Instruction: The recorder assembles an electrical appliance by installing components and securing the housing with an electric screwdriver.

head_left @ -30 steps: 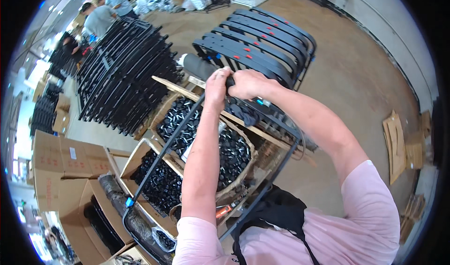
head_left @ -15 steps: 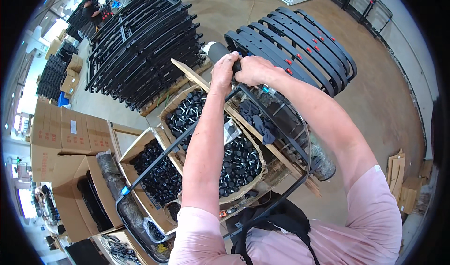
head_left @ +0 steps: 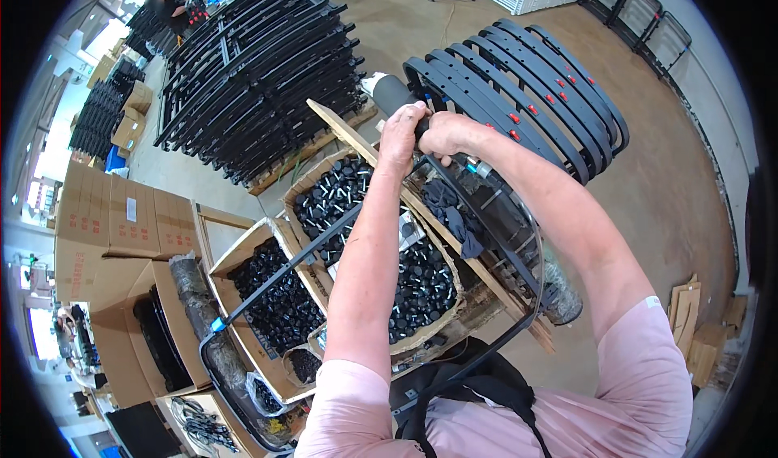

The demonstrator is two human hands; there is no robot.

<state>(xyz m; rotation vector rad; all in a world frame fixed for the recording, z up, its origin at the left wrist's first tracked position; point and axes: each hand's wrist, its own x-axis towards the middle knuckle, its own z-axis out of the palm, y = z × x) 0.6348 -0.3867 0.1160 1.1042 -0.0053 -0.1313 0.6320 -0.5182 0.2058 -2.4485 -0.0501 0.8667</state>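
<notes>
Both arms reach forward over a bent black tubular frame point(head_left: 271, 284), whose far corner lies by my hands. My left hand point(head_left: 400, 140) is closed around the near end of a dark grey cylinder point(head_left: 392, 93) with a pale far tip. My right hand point(head_left: 447, 136) is closed right beside it, on a black part at the same end; the fingers hide most of that part. Just below my right hand shows a metal fitting point(head_left: 476, 167) with a blue ring. Under the frame, open cartons hold black round-headed screw feet point(head_left: 420, 284) and small black caps point(head_left: 275, 304).
A tall stack of black frames point(head_left: 251, 77) stands at the far left, curved dark frames with red parts point(head_left: 519, 93) at the far right. A wooden plank point(head_left: 438, 227) runs beside the cartons. Cardboard boxes point(head_left: 134, 215) are at left. Another person point(head_left: 168, 8) is far off.
The view has shifted slightly, so the surroundings sit a little lower and to the right. Both hands stay closed at the cylinder's near end, with little visible change in grip.
</notes>
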